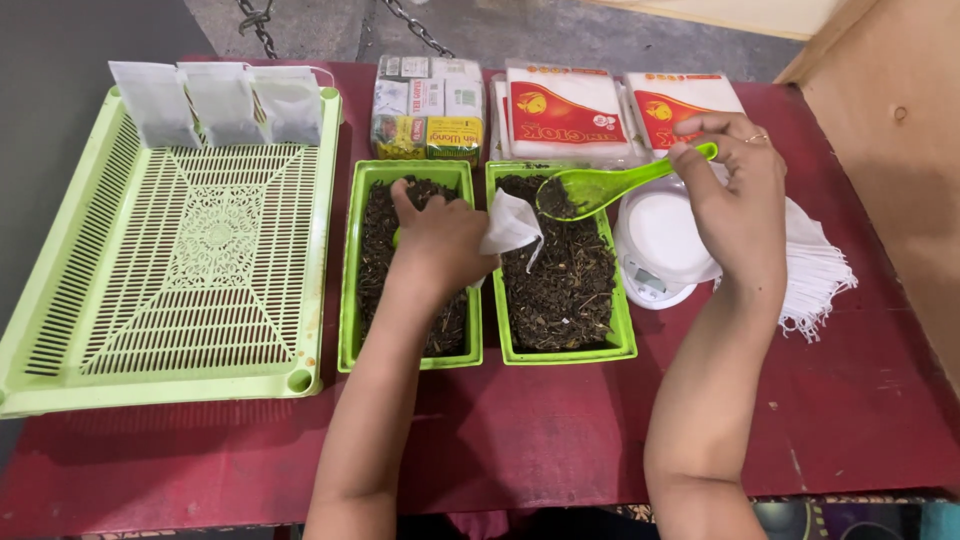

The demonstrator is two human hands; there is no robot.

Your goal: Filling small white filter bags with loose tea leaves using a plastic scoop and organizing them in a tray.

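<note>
- Nearest the camera, both bare forearms reach away over the dark red tabletop [560, 430], the hands well apart from each other.
- The left hand [438, 245] hovers over the left green tub [352, 300] of dark dried leaves, its fingers pinched shut on a small white filter bag [510, 222] that hangs open toward the other tub.
- The right hand [738, 195] is closed on the handle of a light green plastic spoon [600, 187]; the spoon's bowl, carrying some leaves, sits just beside the mouth of the bag, above the right green tub [625, 335].
- The two tubs stand side by side, touching, between the hands and partly under them; both are filled with the same dark leaf mix.
- Directly under the right hand sits a small white kitchen scale [655, 250], just right of the right tub.
- To the right of that hand lies a loose stack of empty white bags with strings [815, 270].
- Far to the left of the left hand lies a large light green slotted tray [180, 250]; three filled white bags [220, 100] lean against its far rim.
- Beyond both hands, at the tabletop's far edge, lie a wrapped green and yellow packet [428, 110] and two red and white packets [600, 110].
- Farther still, two metal chains [410, 25] lie on grey floor.
</note>
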